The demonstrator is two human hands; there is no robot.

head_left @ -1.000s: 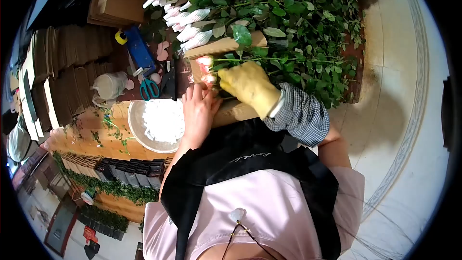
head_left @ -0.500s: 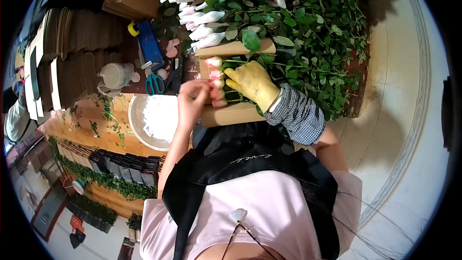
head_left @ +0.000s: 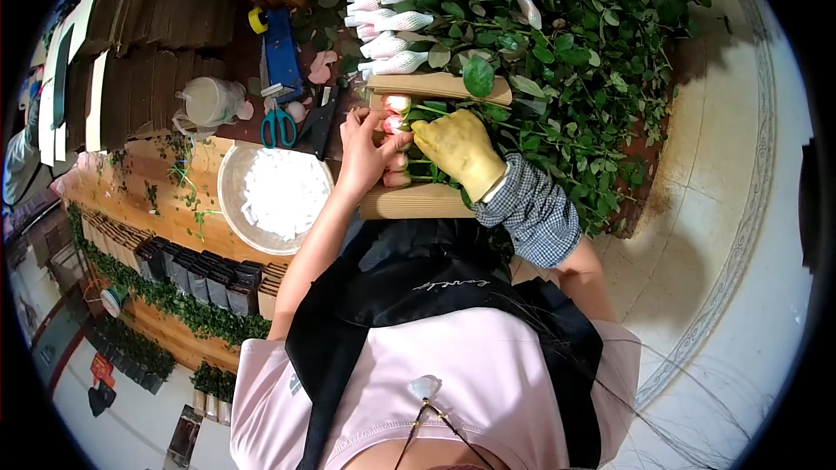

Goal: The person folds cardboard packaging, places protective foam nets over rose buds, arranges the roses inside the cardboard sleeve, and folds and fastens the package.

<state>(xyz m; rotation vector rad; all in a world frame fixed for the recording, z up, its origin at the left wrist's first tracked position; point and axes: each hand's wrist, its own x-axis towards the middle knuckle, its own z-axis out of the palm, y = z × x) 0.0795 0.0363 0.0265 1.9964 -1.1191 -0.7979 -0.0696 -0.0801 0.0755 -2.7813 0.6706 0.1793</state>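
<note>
A short row of pink roses [head_left: 396, 104] lies in a corrugated cardboard wrap [head_left: 435, 85], heads to the left and stems to the right. My bare left hand [head_left: 361, 155] is at the heads, thumb and fingers closed about one of the middle blooms. My right hand [head_left: 461, 152] wears a yellow glove and a checked sleeve cover. Its fingers are curled in a pinch just right of the same blooms, at a rose's neck; the fingertips are partly hidden. The front fold of cardboard [head_left: 416, 203] lies between the roses and my apron.
Roses in white foam nets [head_left: 396, 63] and leafy stems [head_left: 575, 78] fill the back and right. At left are teal scissors [head_left: 279, 128], a black-handled knife [head_left: 320, 124], a blue tape dispenser [head_left: 281, 48], a bowl of white nets [head_left: 283, 196] and cardboard stacks [head_left: 157, 87].
My left hand has shifted slightly right and its fingers now reach around the blooms. The gloved right hand stays nearly in place. The view has tilted a little, showing more of the bowl.
</note>
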